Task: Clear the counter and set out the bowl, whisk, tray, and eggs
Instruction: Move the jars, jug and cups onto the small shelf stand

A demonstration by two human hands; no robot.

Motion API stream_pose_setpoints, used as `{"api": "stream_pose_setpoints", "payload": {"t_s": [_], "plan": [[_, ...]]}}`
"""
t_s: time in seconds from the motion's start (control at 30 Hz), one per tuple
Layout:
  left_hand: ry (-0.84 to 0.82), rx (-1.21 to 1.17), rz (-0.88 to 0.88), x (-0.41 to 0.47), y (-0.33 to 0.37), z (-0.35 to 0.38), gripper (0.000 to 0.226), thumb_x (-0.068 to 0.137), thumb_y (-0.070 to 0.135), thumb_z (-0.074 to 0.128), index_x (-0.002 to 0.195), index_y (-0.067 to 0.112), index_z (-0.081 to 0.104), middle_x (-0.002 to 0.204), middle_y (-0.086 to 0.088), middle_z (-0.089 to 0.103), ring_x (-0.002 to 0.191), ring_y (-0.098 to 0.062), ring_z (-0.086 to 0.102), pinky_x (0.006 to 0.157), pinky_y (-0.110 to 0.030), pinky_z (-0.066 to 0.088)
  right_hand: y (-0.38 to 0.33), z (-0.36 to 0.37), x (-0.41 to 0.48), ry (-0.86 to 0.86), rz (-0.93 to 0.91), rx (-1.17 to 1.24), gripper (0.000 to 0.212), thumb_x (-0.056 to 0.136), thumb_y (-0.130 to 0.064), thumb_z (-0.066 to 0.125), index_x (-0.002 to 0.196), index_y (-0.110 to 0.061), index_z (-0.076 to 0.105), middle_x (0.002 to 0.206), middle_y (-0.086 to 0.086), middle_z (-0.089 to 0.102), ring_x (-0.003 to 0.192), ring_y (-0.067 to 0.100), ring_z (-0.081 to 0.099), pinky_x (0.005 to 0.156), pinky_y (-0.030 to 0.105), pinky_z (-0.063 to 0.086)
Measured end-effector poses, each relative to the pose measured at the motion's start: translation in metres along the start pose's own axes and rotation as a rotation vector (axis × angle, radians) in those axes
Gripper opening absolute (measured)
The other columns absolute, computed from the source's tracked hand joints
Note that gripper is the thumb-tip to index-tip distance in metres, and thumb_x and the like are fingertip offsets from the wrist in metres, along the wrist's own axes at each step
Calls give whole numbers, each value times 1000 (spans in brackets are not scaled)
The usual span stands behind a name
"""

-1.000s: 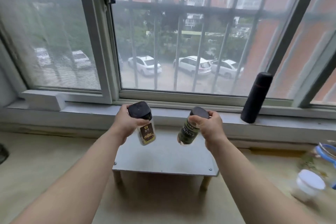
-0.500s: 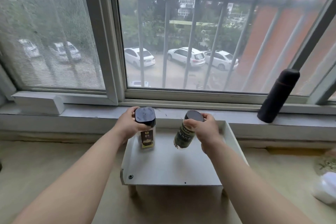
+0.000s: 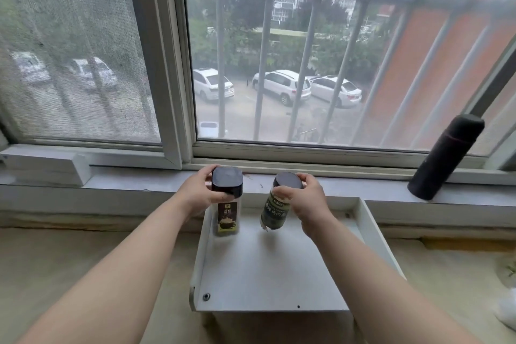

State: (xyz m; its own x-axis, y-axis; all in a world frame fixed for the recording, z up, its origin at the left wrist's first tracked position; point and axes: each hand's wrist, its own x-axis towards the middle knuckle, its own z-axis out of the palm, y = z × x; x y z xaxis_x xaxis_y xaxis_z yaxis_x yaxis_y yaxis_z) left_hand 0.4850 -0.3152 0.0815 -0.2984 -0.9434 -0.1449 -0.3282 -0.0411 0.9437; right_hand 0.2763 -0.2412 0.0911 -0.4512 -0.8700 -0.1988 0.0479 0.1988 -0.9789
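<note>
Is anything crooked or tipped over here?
The round-lidded jar in the right hand is tilted, its bottom seemingly lifted off the white shelf. The black flask on the sill looks slanted, maybe just the wide lens.

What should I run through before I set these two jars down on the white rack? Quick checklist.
1. Left-hand grip on the square-lid jar: fingers curled round the lid, ok.
2. Right-hand grip on the round-lid jar: fingers round the lid, ok.
3. Square-lid jar upright: ok.
4. Round-lid jar upright: not ok, it is tilted, base toward the left.
5. Bare surface on the white rack below both jars: ok.
6. Jar bases already touching the rack: cannot tell.
</note>
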Motion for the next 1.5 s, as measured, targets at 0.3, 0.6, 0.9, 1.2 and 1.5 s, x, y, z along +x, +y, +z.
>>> {"api": "stream_pose_setpoints", "payload": {"t_s": [0.3,0.6,0.9,1.2,1.5], "plan": [[-64,-54,38,4,-12,-5,76,68,-1,82,132,24,49,126,-3,57,105,-22,65,79,-23,50,12,34,19,-57,-21,-58,63,70,-4,77,127,-11,51,114,8,60,98,22,58,81,30,49],[-52,-42,51,1,-11,-3,72,69,1,81,126,32,48,123,1,56,102,-19,64,74,-17,47,20,51,26,-93,-39,-125,60,71,-2,76,125,-11,53,110,7,63,97,21,61,85,30,50],[-35,-6,27,2,-11,-4,78,68,1,82,131,30,46,125,1,56,106,-21,64,81,-23,49,22,58,32,-142,-20,-184,63,73,-3,74,129,-13,49,115,8,63,105,22,61,92,35,51],[-20,45,-21,4,-7,-2,76,65,1,83,130,21,50,121,-1,61,113,-22,59,100,-36,47,20,56,30,-154,49,-195,55,73,1,72,123,-10,52,111,10,64,100,24,61,77,29,48],[19,70,-85,-5,-5,4,87,46,16,74,128,22,47,125,-6,58,111,-25,60,99,-45,49,15,51,24,-156,62,-210,64,71,3,73,130,-6,48,119,12,61,98,22,59,66,24,46]]}}
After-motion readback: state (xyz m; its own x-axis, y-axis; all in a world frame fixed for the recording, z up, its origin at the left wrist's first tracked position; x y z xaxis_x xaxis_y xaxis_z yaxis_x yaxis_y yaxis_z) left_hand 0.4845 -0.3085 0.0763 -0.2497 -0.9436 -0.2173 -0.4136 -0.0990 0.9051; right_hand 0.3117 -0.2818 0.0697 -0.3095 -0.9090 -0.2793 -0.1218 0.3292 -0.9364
